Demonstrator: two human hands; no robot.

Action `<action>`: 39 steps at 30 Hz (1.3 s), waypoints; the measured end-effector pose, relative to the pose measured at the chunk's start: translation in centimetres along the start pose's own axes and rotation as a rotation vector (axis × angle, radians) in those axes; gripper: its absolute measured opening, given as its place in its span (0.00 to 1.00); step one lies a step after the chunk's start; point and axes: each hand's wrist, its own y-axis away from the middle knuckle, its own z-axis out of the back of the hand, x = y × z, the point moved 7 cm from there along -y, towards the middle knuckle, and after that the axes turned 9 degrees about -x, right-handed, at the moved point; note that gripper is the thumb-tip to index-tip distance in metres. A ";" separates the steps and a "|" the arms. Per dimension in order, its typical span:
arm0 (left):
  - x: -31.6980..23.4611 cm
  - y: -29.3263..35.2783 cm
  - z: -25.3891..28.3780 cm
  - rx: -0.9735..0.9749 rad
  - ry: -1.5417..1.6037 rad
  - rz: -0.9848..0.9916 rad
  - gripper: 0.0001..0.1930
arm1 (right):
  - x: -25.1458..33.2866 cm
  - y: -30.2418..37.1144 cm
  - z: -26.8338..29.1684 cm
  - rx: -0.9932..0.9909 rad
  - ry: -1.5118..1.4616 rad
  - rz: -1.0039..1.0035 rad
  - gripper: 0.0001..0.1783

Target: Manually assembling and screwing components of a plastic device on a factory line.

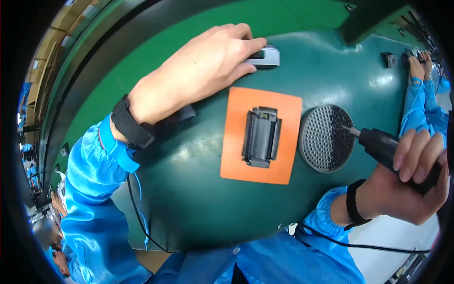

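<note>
My left hand [205, 64] is closed round a small silver-and-black device [271, 57] at the far side of the table; fingers and thumb hide part of it. In my right hand [409, 189] is a black power screwdriver [380, 142], its fingers wrapped round the body. The metal bit points left, over the right part of a round screw tray [318, 137] with rows of small holes. That part looks darker than the left. Between my hands, a black plastic housing [260, 137] with a long hollow lies on an orange mat [289, 113], touched by neither hand.
The green table [198, 203] has a curved front edge close to my body. A dark object [186, 113] lies beneath my left forearm. Black cables hang near both sleeves. A small black part [388, 59] sits at the far right, near another person's hands [418, 68].
</note>
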 end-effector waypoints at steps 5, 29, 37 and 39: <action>-0.3 -0.3 -0.6 0.007 0.029 0.024 0.24 | -3.4 0.7 -1.3 0.229 0.002 -0.144 0.14; -9.2 7.4 2.5 0.186 0.155 -0.070 0.30 | -4.2 2.1 -2.5 0.668 0.481 0.587 0.23; -8.2 8.3 2.4 0.306 0.209 0.011 0.35 | -4.7 0.6 -3.7 0.346 0.013 -0.217 0.14; -8.6 8.3 2.3 0.245 0.209 -0.043 0.35 | -2.8 0.1 -3.7 0.250 -0.005 -0.284 0.08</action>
